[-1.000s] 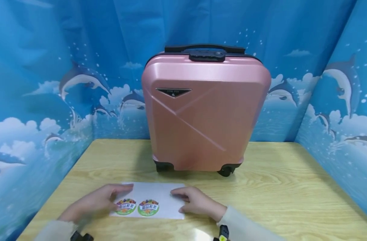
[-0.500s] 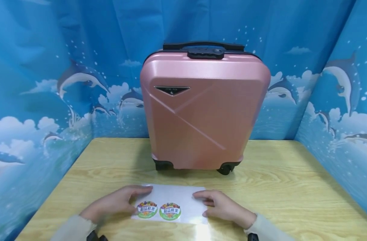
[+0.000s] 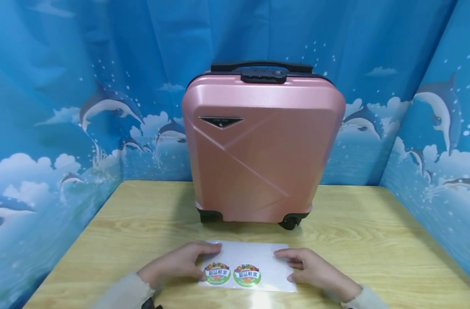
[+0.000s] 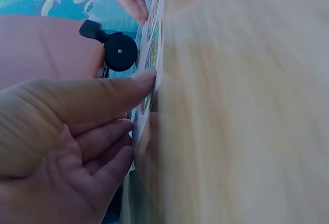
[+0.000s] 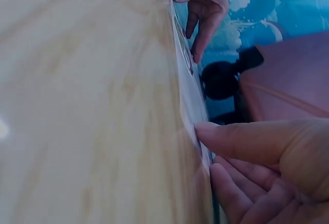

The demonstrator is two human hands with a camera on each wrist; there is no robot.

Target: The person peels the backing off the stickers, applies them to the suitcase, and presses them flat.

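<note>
While sticker sheet [image 3: 250, 257] lies on desk [image 3: 374, 240]: it runs from left hand [image 3: 182, 262] to right hand [image 3: 316, 272].
Left hand: thumb and fingers spread, touching sheet's left end.
Right hand: likewise spread, touching right end.

- A pale, wood-grained table [image 3: 377, 240] runs under the left hand [image 3: 180, 262] and right hand [image 3: 316, 273] and out past both.
- Between the hands lies a white sheet [image 3: 250, 254] bearing two round, colourful labels [image 3: 247, 275].
- Beyond the hands, a pink suitcase [image 3: 259, 159] stands upright on black wheels [image 3: 290, 222].
</note>
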